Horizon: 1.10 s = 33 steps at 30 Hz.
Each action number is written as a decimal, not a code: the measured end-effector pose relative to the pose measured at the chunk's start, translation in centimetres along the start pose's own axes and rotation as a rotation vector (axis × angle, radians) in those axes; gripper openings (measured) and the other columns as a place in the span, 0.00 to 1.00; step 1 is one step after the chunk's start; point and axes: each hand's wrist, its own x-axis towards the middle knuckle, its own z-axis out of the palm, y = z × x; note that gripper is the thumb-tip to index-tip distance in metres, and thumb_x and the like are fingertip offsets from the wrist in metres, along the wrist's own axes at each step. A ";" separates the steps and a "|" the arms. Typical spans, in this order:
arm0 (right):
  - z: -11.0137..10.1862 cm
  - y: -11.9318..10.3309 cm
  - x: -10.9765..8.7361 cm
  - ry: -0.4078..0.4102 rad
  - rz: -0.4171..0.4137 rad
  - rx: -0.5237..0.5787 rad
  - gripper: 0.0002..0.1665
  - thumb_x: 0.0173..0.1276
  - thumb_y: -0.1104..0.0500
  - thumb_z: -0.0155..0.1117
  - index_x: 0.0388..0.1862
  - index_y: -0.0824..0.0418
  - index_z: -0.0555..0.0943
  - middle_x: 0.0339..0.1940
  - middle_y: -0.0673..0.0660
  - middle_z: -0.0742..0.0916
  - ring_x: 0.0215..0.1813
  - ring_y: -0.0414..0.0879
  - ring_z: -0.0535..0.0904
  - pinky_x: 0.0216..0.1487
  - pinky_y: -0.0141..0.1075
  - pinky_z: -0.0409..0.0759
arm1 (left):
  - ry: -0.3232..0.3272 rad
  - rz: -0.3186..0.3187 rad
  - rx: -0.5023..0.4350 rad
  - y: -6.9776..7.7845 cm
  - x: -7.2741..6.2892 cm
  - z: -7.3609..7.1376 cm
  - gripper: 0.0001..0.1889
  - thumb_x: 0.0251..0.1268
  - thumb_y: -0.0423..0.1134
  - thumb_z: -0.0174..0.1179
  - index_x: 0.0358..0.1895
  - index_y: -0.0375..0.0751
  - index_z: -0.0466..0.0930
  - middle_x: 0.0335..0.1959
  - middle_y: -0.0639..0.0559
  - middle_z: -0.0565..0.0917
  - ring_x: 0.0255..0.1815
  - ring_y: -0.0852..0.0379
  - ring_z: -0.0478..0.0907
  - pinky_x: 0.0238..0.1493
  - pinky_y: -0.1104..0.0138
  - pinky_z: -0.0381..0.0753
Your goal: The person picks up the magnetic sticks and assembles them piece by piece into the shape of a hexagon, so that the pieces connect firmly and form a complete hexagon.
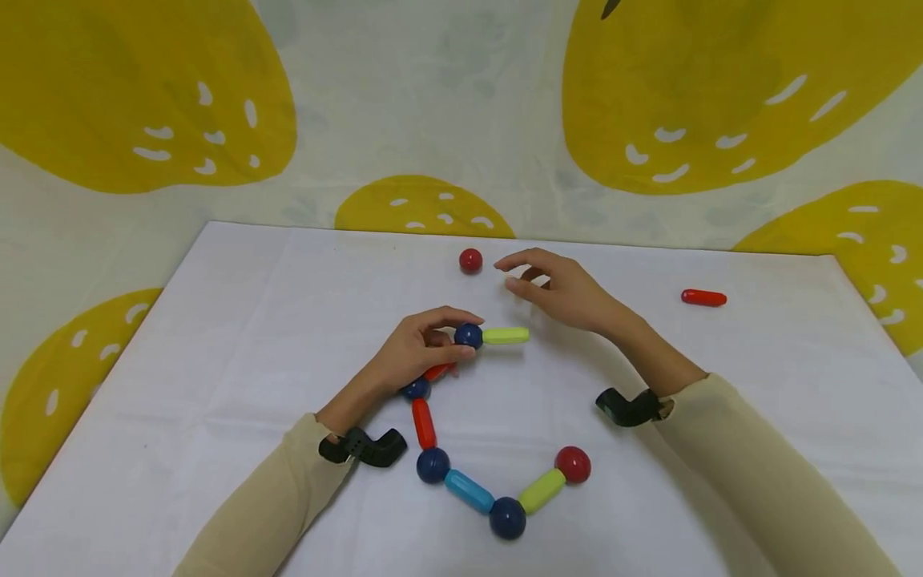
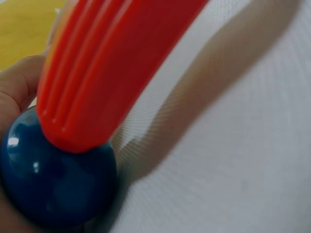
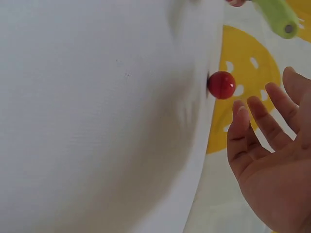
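My left hand pinches a dark blue ball between thumb and fingers. From that ball a yellow-green rod sticks out to the right. A chain runs from under the left hand: a red rod, a dark blue ball, a light blue rod, another dark blue ball, a second yellow-green rod and a red end ball. My right hand hovers with fingers spread, holding nothing. Just left of its fingertips sits a loose red ball, apart from them.
A loose red rod lies at the back right of the white table. Behind the table's far edge hangs a cloth with large yellow shapes. Each wrist wears a black camera mount.
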 end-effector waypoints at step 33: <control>1.5 -0.1 4.9 -0.145 -0.073 -0.224 0.27 0.70 0.69 0.53 0.68 0.60 0.69 0.69 0.58 0.71 0.67 0.54 0.66 0.65 0.47 0.65 | -0.095 0.069 0.042 3.1 -0.7 0.5 0.18 0.72 0.28 0.49 0.63 0.36 0.72 0.48 0.48 0.73 0.26 0.37 0.72 0.27 0.67 0.73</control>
